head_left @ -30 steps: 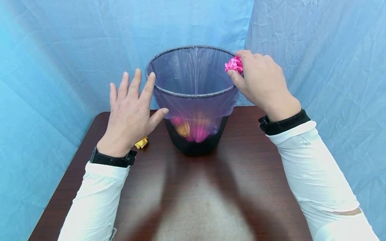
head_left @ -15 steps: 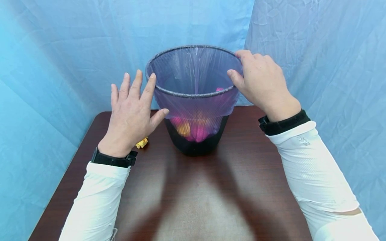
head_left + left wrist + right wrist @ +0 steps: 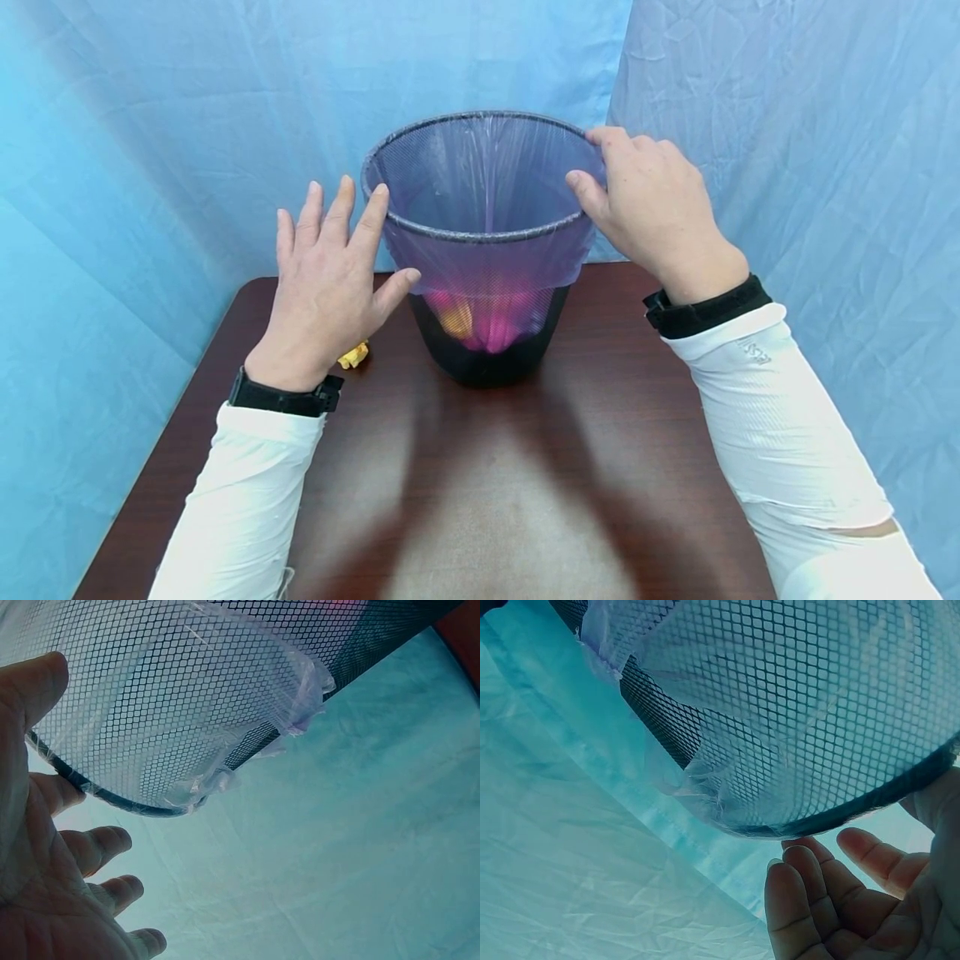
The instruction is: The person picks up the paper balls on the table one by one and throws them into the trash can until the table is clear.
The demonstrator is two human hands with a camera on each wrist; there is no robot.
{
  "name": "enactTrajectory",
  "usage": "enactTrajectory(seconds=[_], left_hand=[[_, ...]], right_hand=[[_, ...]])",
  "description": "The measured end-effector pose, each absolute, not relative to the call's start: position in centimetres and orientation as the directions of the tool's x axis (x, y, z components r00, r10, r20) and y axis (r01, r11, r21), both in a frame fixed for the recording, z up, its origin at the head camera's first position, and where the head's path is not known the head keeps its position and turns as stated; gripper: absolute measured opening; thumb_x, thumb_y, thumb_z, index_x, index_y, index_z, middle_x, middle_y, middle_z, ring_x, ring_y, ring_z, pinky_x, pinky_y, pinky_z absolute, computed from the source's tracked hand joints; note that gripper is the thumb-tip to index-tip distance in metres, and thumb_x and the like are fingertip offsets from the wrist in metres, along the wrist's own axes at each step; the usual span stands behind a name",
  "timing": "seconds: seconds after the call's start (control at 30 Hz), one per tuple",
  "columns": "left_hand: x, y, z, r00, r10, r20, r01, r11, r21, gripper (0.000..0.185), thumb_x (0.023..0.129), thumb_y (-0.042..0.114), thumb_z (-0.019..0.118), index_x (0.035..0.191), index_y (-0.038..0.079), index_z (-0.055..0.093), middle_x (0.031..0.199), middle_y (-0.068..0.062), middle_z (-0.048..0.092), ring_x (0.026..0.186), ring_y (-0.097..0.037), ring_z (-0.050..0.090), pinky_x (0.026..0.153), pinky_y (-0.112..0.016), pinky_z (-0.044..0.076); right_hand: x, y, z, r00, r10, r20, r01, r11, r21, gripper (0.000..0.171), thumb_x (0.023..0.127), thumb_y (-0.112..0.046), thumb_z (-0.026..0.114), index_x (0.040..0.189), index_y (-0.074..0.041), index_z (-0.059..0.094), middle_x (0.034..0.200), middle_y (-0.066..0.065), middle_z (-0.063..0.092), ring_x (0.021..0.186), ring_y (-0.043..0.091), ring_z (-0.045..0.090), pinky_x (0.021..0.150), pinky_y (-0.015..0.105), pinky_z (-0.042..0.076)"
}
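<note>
Two hands flank a black mesh wastebasket [image 3: 487, 333] that stands near the back edge of a dark wooden table [image 3: 600, 467], about midway between its left and right edges. Just left of the basket's base, a small crumpled yellow paper ball [image 3: 352, 356] lies on the table, partly hidden below the left hand [image 3: 326, 275]. That hand is spread flat with straight fingers, its fingertips by the left side of the rim [image 3: 112, 799], probably steadying the light basket; it holds nothing.

A thin, translucent plastic liner [image 3: 487, 258] is folded down over the round wire rim, crinkled where it bunches. Through mesh and film, pink and yellow crumpled paper [image 3: 487, 321] shows at the bottom.

At the rim's right side the right hand [image 3: 652, 208] rests with relaxed fingers, holding nothing. Wrinkled blue cloth [image 3: 150, 125] hangs behind.
</note>
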State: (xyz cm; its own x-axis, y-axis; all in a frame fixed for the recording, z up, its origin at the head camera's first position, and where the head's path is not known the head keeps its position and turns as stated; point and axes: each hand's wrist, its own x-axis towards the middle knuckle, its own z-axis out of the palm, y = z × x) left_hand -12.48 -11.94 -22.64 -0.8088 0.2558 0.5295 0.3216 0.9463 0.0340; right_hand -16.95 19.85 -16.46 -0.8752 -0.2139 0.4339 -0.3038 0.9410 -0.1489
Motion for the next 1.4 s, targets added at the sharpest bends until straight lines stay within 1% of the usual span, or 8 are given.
enactTrajectory(seconds=[0.47,0.7,0.87,1.0,1.13,1.4], left_hand=[[-12.6,-12.2,-22.7,-0.803,0.258,0.537,0.323,0.946,0.028,0.086,0.087,0.058,0.058,0.156,0.023,0.018,0.158,-0.018,0.021,0.146,-0.042,0.006,0.111,-0.066,0.001],[-12.6,-12.2,-22.7,-0.808,0.256,0.531,0.323,0.946,0.035,0.087,0.088,0.057,0.058,0.156,0.023,0.017,0.158,-0.018,0.02,0.146,-0.042,0.005,0.111,-0.066,-0.001],[-12.6,-12.2,-22.8,-0.807,0.256,0.533,0.327,0.944,0.04,0.087,0.088,0.057,0.058,0.156,0.023,0.017,0.158,-0.018,0.02,0.146,-0.041,0.005,0.111,-0.066,0.0],[-12.6,-12.2,-22.9,-0.804,0.257,0.537,0.332,0.942,0.045,0.088,0.087,0.057,0.059,0.156,0.023,0.016,0.158,-0.019,0.02,0.146,-0.042,0.005,0.111,-0.066,0.0],[-12.7,-12.3,-23.0,-0.805,0.255,0.536,0.332,0.942,0.05,0.089,0.087,0.057,0.059,0.156,0.023,0.015,0.158,-0.019,0.019,0.146,-0.042,0.005,0.111,-0.066,0.0],[-12.7,-12.5,-23.2,-0.801,0.254,0.542,0.335,0.941,0.054,0.09,0.087,0.059,0.058,0.156,0.023,0.013,0.158,-0.02,0.019,0.146,-0.042,0.008,0.11,-0.067,0.002]], right_hand=[[-17.0,19.9,-16.7,-0.871,-0.2,0.448,-0.297,0.942,-0.158,0.061,0.098,-0.049,0.043,0.146,-0.01,0.043,0.121,0.026,0.059,0.109,0.049,0.052,0.084,0.063,0.044],[-16.9,20.1,-16.8,-0.882,-0.185,0.434,-0.288,0.94,-0.185,0.065,0.097,-0.054,0.042,0.147,-0.012,0.042,0.13,0.023,0.057,0.116,0.046,0.05,0.087,0.063,0.043],[-17.0,20.4,-17.1,-0.881,-0.185,0.436,-0.293,0.936,-0.194,0.068,0.096,-0.058,0.042,0.147,-0.013,0.042,0.133,0.021,0.055,0.116,0.046,0.05,0.085,0.064,0.044],[-17.0,20.5,-17.2,-0.884,-0.183,0.43,-0.295,0.932,-0.209,0.074,0.093,-0.064,0.042,0.148,-0.014,0.04,0.139,0.019,0.052,0.122,0.043,0.049,0.09,0.063,0.043],[-16.8,20.7,-17.4,-0.889,-0.182,0.419,-0.299,0.926,-0.23,0.08,0.091,-0.067,0.043,0.149,-0.012,0.037,0.144,0.016,0.047,0.129,0.04,0.045,0.096,0.062,0.04],[-16.6,21.2,-18.2,-0.872,-0.201,0.447,-0.336,0.909,-0.247,0.088,0.089,-0.069,0.045,0.151,-0.008,0.032,0.148,0.015,0.042,0.133,0.038,0.043,0.1,0.061,0.038]])
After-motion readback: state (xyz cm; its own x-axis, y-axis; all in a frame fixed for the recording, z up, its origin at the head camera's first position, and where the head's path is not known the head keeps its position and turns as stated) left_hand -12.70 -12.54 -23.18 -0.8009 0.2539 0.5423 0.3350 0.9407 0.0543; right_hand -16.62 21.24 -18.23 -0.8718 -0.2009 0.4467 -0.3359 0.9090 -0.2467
